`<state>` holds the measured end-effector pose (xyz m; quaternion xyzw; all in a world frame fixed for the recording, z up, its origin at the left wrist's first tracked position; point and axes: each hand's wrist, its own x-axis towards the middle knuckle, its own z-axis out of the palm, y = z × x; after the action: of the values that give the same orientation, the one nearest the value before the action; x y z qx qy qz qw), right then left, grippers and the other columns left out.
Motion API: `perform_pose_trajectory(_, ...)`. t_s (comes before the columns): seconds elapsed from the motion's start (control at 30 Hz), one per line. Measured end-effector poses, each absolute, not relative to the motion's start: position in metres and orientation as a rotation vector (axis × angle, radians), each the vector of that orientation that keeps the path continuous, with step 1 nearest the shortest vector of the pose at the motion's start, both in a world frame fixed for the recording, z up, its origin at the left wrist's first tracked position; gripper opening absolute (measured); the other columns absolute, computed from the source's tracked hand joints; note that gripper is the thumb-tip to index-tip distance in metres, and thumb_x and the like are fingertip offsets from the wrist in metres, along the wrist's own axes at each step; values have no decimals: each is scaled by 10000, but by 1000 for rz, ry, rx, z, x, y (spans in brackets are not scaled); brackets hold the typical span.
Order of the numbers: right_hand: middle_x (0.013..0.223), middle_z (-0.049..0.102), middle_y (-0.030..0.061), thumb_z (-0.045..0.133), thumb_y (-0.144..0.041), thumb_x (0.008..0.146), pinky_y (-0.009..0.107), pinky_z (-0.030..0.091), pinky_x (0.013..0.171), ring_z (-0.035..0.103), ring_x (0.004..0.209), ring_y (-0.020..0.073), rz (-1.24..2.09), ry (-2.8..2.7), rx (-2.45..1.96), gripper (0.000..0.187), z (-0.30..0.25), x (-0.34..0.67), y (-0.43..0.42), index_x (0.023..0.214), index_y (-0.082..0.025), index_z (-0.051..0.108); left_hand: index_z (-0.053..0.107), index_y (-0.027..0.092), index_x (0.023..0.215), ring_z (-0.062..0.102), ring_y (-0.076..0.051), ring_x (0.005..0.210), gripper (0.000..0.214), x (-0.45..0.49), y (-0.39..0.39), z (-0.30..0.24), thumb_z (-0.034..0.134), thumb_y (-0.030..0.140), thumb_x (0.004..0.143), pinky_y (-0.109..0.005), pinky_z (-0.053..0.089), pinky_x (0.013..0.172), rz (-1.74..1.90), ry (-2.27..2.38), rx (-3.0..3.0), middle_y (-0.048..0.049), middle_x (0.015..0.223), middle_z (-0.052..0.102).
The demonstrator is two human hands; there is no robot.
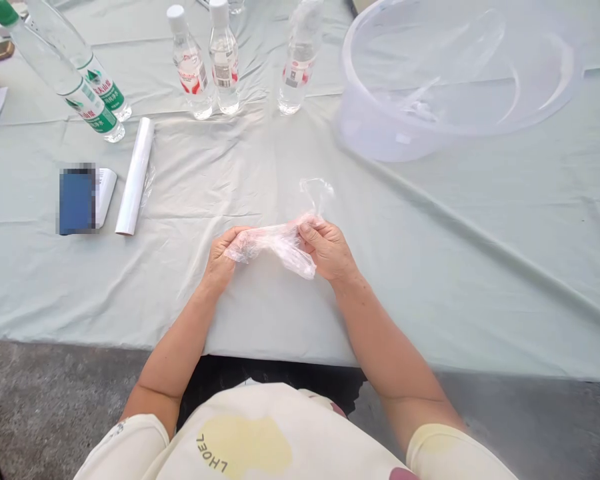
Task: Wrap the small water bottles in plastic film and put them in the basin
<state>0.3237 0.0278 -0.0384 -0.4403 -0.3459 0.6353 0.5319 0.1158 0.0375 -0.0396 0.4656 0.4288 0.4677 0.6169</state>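
A crumpled piece of clear, thin plastic film (280,245) is stretched between my two hands, just above the near part of the table. My left hand (223,257) is closed on its left end, the fingers partly covered by the film. At the other end my right hand (330,248) pinches the film between thumb and fingers. A loose folded lobe hangs down beside the right fingers, and a thin loop of film sticks up beyond them. Whether it is a bag or a flat sheet, I cannot tell.
A roll of plastic film (136,177) lies left, beside a blurred blue item (77,200) and a white box (105,197). Green-labelled bottles (93,110) and smaller water bottles (224,63) stand behind. A translucent tub (380,127) holding some clear plastic occupies the far right.
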Motion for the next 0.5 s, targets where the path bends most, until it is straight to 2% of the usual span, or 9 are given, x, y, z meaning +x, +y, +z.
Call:
perform_pose_trajectory(0.1,709,614,-39,867,-557,630,234,450,507,516,514,64,1522,-754,-1064,403,-36,327,30,778,-227,689,729,222,862,673,-135,723,289,116,41,-40,768,499,790,-254,538,684,1129,915,883,4,773,713)
perform_pose_trajectory(0.23,660,565,-53,879,-539,613,227,397,487,470,484,48,1526,-742,-1080,422,-33,325,29,778,-219,658,691,196,840,610,-98,561,276,116,44,-38,802,437,762,-209,469,504,1141,869,703,12,696,677)
perform_pose_trajectory(0.37,651,512,-53,876,-532,610,234,370,459,440,496,61,1469,-676,-1111,417,-40,330,32,780,-233,640,684,174,802,348,-13,355,187,111,47,-32,757,345,823,-158,310,368,1021,847,543,60,549,538)
perform_pose_trajectory(0.43,631,482,-47,823,-566,671,246,368,441,432,499,82,1403,-665,-1140,395,-48,340,35,812,-251,629,691,175,817,213,0,305,154,105,49,-29,700,319,872,-157,227,330,935,868,484,91,482,446)
perform_pose_trajectory(0.5,628,487,-30,743,-604,750,270,422,465,484,538,117,1311,-690,-1170,370,-55,351,39,859,-270,624,695,181,830,157,-3,289,165,100,51,-28,656,324,903,-167,201,322,892,897,466,107,448,383)
